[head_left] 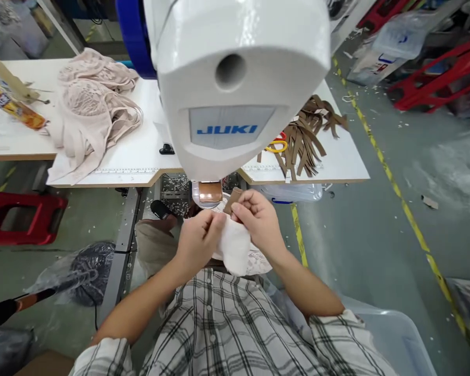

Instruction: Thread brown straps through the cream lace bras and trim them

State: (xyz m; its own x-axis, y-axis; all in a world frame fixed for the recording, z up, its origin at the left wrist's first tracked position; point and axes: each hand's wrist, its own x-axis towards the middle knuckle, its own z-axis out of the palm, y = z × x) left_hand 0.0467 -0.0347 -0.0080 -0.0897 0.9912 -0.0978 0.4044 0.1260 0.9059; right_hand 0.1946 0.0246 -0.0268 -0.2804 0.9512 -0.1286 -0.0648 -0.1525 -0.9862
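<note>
My left hand (201, 236) pinches the edge of a white bra cup (235, 248) with lace trim (258, 262), just in front of the sewing machine head (235, 89). Opposite it, my right hand (260, 219) is closed on a short brown strip (232, 199) at the cup's upper edge. Whether those right fingers also grip the cup's fabric is hidden. Both hands are close together above my lap, right by the machine's round metal end (207, 194).
Beige lace bras (92, 109) lie piled on the white table (141, 167) to the left. Brown strips (301, 141) and yellow-handled scissors (278, 145) rest on the right side. A red stool (21, 216) stands at left, a clear plastic bin (395, 334) at lower right.
</note>
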